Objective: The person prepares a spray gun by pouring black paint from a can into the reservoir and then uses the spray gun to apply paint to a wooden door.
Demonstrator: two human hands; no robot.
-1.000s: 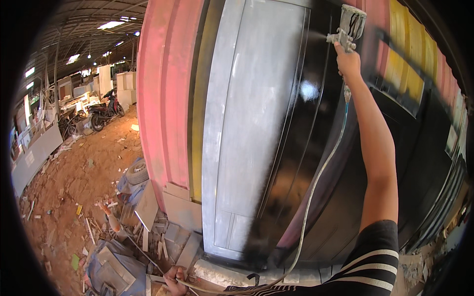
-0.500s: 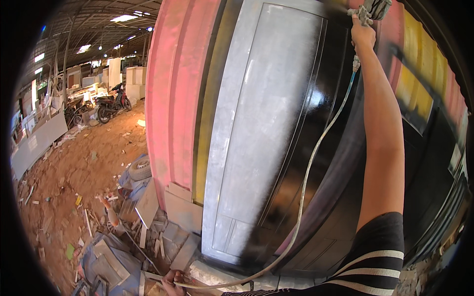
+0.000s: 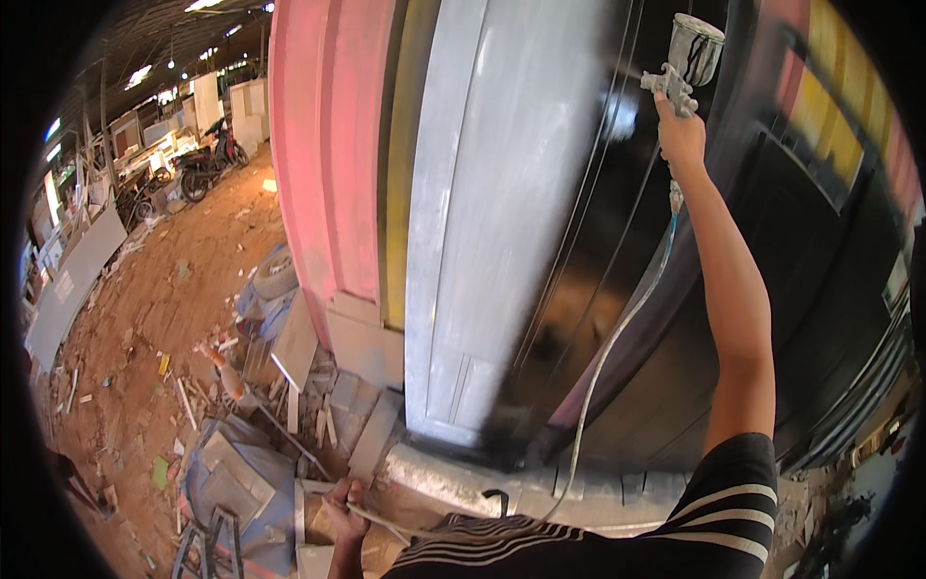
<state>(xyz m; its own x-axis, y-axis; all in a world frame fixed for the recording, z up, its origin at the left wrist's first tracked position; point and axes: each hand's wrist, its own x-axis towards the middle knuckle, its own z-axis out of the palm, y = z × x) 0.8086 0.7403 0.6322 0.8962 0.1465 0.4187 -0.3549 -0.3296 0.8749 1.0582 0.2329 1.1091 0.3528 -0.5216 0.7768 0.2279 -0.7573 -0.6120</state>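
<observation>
My right hand (image 3: pixel 680 145) grips a paint-stained spray gun (image 3: pixel 666 87) with a metal cup (image 3: pixel 696 50) on top. Faint mist leaves its nozzle leftward, in front of a tall panelled door (image 3: pixel 482 212), pale grey-white on the left and glossy black on the right, with a soft boundary between. A pale hose (image 3: pixel 608 357) hangs from the gun and runs down to my left hand (image 3: pixel 347 507), which is closed around it low in the view. My striped sleeve covers the right upper arm.
Pink and yellow ribbed wall panels (image 3: pixel 323 174) flank the door. At left are a dirt floor (image 3: pixel 174 299), a parked motorbike (image 3: pixel 207 164) and leaning boards (image 3: pixel 72 289). A tyre (image 3: pixel 275 270), blue sheeting (image 3: pixel 270 463) and scrap pieces lie near the door's foot.
The gun has come down from near the door's top, where it was half a second ago, spraying lower. The view has shifted, so the door and left hand appear higher in the picture.
</observation>
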